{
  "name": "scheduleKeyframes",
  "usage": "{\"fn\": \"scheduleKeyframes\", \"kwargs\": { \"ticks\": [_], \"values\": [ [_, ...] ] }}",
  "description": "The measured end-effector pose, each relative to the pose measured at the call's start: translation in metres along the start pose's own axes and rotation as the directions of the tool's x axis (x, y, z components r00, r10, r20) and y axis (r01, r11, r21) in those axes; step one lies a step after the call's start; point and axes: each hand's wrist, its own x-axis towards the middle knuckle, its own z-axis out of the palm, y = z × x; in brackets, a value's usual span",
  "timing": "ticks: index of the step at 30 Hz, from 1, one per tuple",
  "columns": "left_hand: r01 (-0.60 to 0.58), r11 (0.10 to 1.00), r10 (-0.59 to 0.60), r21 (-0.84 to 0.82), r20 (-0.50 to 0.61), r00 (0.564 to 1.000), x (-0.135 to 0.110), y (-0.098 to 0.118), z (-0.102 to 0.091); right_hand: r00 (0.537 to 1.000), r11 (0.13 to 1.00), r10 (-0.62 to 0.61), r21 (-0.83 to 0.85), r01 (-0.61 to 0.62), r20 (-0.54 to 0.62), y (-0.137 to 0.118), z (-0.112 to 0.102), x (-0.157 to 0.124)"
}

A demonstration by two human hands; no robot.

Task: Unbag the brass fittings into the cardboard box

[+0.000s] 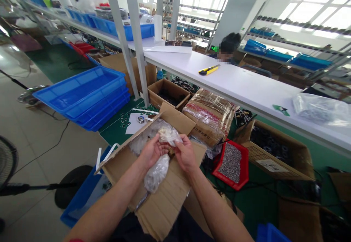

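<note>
Clear bag (169,134): a crumpled plastic pouch raised between the left hand (153,151) and the right hand (187,152), its contents too blurred to name.
Hands: the right pinches the bag's edge between thumb and fingers; the left is half curled with its thumb at the bag, whether gripping it one cannot tell.
Open carton (175,194): directly beneath both hands, flaps spread.
Second bag (157,174): also clear plastic, lying between the forearms, just nearer than the hands.
Red bin (244,178): to the right of the hands, filled with small metallic pieces.
Wrapped package (208,117): beyond the right hand, bound in film.
Box of dark parts (274,157): farther right than the red bin.
Blue trays (90,106): stacked beyond the left hand and to its left.
Worktop (246,82): ahead of the hands, bearing a yellow-and-black cutter (209,70).
Co-worker (229,46): on the worktop's far side, well apart from the hands.
Fan (8,165): at far left of the hands.
</note>
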Motion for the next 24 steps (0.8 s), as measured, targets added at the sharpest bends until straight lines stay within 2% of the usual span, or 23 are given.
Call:
{"fn": "scheduleKeyframes", "kwargs": {
  "ticks": [2,5,8,11,13,15,17,19,21,23,24],
  "values": [
    [-0.046,0.998,0.044,-0.044,-0.041,0.998,0.001,0.004,-0.004,0.999,0.999,0.021,-0.034,-0.02,0.029,0.005,-0.015,-0.007],
    [-0.048,0.999,0.047,-0.016,-0.054,0.997,0.005,0.005,-0.009,0.995,0.986,0.049,-0.165,-0.035,0.082,0.007,-0.034,-0.016],
    [-0.083,0.994,0.086,0.068,-0.055,0.995,0.012,0.003,-0.012,0.972,0.926,0.109,-0.377,-0.024,0.206,0.001,-0.044,-0.02],
    [-0.196,0.947,0.231,0.253,-0.116,0.966,0.02,0.002,-0.013,0.931,0.888,0.166,-0.46,0.003,0.326,-0.012,-0.049,-0.014],
    [-0.267,0.827,0.365,0.496,-0.11,0.925,0.022,0.003,-0.013,0.942,0.897,0.133,-0.441,0.017,0.307,-0.017,-0.049,-0.003],
    [-0.311,0.63,0.464,0.712,-0.024,0.885,0.023,0.003,-0.011,0.977,0.889,0.078,-0.456,0.022,0.2,-0.017,-0.046,0.013],
    [-0.35,0.436,0.514,0.829,0.09,0.853,0.022,0.003,-0.007,0.991,0.848,0.046,-0.529,0.026,0.124,-0.011,-0.041,0.03],
    [-0.408,0.282,0.536,0.869,0.21,0.818,0.019,0.003,-0.002,0.988,0.776,0.021,-0.626,0.08,0.153,-0.006,-0.037,0.044],
    [-0.479,0.166,0.557,0.862,0.319,0.767,0.015,0.006,0.002,0.98,0.691,-0.064,-0.7,0.181,0.19,-0.004,-0.035,0.052],
    [-0.543,0.082,0.599,0.836,0.394,0.697,0.012,0.012,0.003,0.963,0.641,-0.185,-0.719,0.269,0.195,-0.009,-0.032,0.053],
    [-0.56,0.026,0.625,0.828,0.424,0.656,0.011,0.015,0.002,0.955,0.645,-0.228,-0.705,0.294,0.189,-0.013,-0.031,0.051]
  ]
}}
